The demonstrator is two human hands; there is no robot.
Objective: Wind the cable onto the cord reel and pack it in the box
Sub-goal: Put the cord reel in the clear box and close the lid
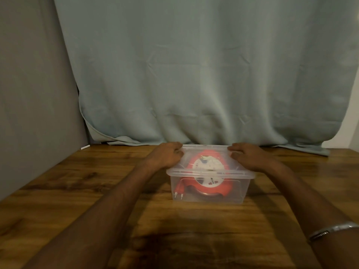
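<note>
Sitting in lidded clear box (209,191), red cord reel (206,179), left grip (167,155), right grip (247,156) clasping lid (206,150) corners

You face a wooden table (68,191) with a dark, knotted grain, its surface running from the near edge back to the wall. Behind its far edge a pale blue-grey curtain (204,74) hangs in soft folds, its hem bunching on the tabletop. To your left stands a plain grey wall (29,84); a strip of lighter wall (352,113) shows at the far right. The light is dim and warm.
</note>
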